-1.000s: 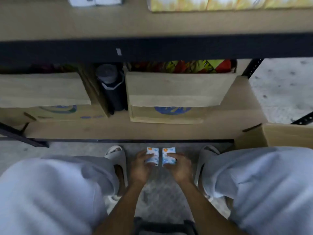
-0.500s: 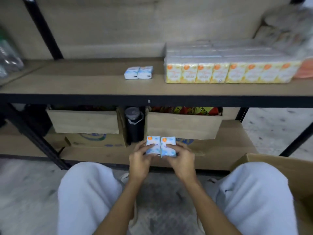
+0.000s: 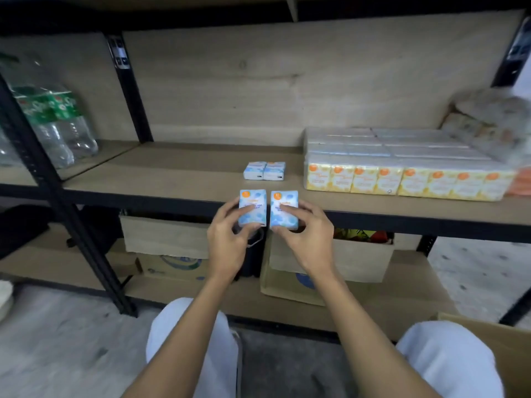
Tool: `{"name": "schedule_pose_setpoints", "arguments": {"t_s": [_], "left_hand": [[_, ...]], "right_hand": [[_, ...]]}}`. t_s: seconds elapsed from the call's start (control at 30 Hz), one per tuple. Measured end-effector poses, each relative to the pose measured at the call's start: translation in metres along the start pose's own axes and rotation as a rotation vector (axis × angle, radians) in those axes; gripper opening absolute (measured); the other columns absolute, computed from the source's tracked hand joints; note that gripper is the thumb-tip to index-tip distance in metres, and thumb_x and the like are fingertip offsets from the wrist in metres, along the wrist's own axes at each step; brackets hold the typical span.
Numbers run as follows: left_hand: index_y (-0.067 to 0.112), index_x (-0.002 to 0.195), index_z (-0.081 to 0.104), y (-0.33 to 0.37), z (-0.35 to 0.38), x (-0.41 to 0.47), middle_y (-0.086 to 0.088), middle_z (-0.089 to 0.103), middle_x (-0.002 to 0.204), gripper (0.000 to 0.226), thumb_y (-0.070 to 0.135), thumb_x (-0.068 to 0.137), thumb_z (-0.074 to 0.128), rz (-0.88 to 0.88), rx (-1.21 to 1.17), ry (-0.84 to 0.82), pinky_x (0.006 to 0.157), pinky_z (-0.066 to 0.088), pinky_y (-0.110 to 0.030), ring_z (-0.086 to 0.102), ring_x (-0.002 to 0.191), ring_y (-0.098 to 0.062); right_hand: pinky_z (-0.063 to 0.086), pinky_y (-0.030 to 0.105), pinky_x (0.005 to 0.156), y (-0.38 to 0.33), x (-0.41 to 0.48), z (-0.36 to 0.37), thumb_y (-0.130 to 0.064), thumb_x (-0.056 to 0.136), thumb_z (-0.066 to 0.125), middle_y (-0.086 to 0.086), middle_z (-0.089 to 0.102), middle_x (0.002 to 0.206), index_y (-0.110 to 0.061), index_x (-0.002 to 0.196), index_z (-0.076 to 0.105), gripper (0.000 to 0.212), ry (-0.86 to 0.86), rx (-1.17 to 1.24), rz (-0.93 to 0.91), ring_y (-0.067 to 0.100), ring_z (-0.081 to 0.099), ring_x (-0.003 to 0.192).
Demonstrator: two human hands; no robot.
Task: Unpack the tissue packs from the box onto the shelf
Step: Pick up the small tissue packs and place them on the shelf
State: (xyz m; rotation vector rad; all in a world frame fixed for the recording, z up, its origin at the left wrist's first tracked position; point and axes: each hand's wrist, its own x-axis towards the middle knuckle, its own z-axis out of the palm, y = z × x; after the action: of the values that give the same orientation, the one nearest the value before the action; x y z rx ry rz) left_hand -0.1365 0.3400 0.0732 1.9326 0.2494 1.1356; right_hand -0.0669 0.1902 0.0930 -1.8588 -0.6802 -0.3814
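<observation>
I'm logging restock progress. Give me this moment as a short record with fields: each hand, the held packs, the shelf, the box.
left hand: holds one blue pack, upright
right hand: holds a second blue pack, upright
held packs: side by side, not set down
shelf: two blue packs lying together; yellow packs in a row to their right
box: lower right corner, contents hidden

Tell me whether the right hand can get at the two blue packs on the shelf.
Likely yes for reach: nothing stands between the right hand and the shelf packs, but it grips a pack.
</observation>
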Motion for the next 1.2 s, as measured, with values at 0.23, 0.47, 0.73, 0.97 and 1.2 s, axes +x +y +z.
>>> {"name": "schedule_pose_setpoints", "arguments": {"t_s": [0.23,0.47,0.73,0.97,1.2], "left_hand": [[0.018,0.109,0.073,-0.001,-0.008,0.054,0.005,0.058,0.129,0.033,0.017,0.076,0.078,-0.076,0.177,-0.045,0.095,0.033,-0.003,0.053,0.116,-0.005],[0.017,0.113,0.071,-0.011,-0.002,0.089,-0.003,0.061,0.130,0.034,0.016,0.079,0.076,-0.183,0.286,-0.196,0.091,0.031,-0.007,0.056,0.117,-0.015],[0.017,0.114,0.070,-0.025,0.009,0.117,-0.001,0.064,0.127,0.035,0.020,0.079,0.077,-0.250,0.334,-0.306,0.094,0.032,-0.010,0.055,0.119,-0.015],[0.020,0.113,0.070,-0.031,0.013,0.128,-0.001,0.065,0.124,0.036,0.022,0.078,0.077,-0.267,0.349,-0.323,0.094,0.039,-0.018,0.058,0.110,-0.017],[0.023,0.113,0.071,-0.033,0.017,0.132,0.000,0.066,0.121,0.037,0.025,0.077,0.078,-0.272,0.354,-0.317,0.089,0.040,-0.017,0.058,0.096,-0.013]], "right_hand": [[0.024,-0.004,0.084,-0.008,0.059,0.019,-0.022,0.068,0.084,0.002,0.059,0.124,-0.018,0.111,0.071,0.045,-0.118,-0.089,0.066,0.008,0.052,0.107],[0.045,0.022,0.094,0.003,0.093,0.041,-0.028,0.069,0.083,0.004,0.062,0.120,-0.020,0.113,0.070,0.046,-0.195,-0.132,0.147,0.016,0.059,0.105],[0.032,0.009,0.092,0.013,0.113,0.054,-0.029,0.071,0.082,0.004,0.057,0.127,-0.019,0.114,0.069,0.046,-0.211,-0.190,0.150,0.013,0.051,0.117],[0.035,0.019,0.102,0.015,0.122,0.058,-0.030,0.069,0.083,0.005,0.059,0.125,-0.019,0.111,0.070,0.045,-0.215,-0.206,0.148,0.015,0.051,0.118],[0.038,0.023,0.102,0.015,0.127,0.059,-0.031,0.069,0.082,0.005,0.059,0.124,-0.019,0.112,0.071,0.045,-0.212,-0.225,0.153,0.016,0.052,0.116]]}}
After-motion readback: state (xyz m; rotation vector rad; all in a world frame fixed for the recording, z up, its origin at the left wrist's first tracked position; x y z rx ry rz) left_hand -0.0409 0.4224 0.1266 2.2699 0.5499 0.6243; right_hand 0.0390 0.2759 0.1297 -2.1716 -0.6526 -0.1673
